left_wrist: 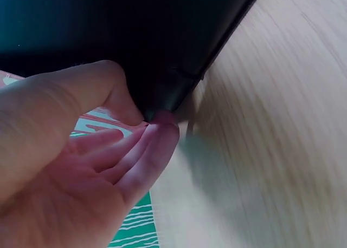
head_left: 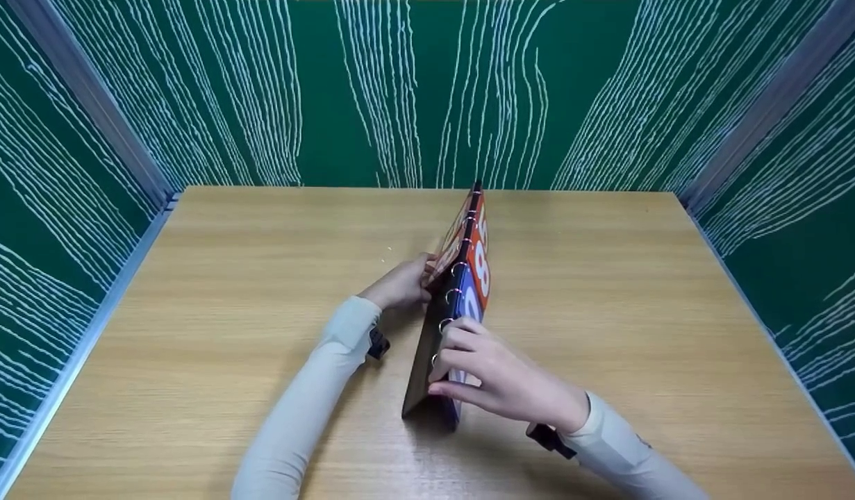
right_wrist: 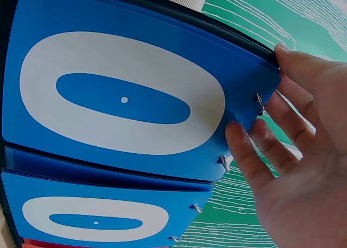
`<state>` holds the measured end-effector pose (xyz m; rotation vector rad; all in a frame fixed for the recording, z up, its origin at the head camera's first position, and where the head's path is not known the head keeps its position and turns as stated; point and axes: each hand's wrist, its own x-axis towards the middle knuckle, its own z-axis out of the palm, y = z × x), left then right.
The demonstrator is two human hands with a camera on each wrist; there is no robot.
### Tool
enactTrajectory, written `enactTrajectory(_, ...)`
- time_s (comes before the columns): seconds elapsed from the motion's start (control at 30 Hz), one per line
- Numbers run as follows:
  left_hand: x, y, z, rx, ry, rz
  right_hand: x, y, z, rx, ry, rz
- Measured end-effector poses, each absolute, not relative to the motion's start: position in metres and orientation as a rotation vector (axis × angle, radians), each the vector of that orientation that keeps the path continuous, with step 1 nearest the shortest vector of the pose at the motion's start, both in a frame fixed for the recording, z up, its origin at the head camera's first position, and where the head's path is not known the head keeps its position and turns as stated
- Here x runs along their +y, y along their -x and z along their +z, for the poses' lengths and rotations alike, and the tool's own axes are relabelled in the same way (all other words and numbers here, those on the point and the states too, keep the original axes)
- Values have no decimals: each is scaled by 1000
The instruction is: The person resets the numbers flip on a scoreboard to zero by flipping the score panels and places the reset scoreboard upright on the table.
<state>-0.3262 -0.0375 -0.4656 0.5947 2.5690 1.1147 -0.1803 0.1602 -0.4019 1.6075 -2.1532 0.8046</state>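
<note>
Ring-bound scoreboard (head_left: 469,278) stands tented on tabletop (head_left: 608,292), blue and orange number cards showing; left hand (head_left: 403,285) pinches its edge, right hand (head_left: 500,378) grasps the ringed top.

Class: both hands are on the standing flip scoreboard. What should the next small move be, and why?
Probably flip the blue zero card over the metal rings: the right hand already has its fingers at that card's ringed edge, while the left hand pinches the black board, steadying it.
</note>
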Motion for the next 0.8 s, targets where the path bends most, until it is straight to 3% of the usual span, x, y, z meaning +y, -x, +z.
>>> enactTrajectory(0.8,-40,327,-467,2601,-660,1102,158,180,-402,-2121,-1603,800)
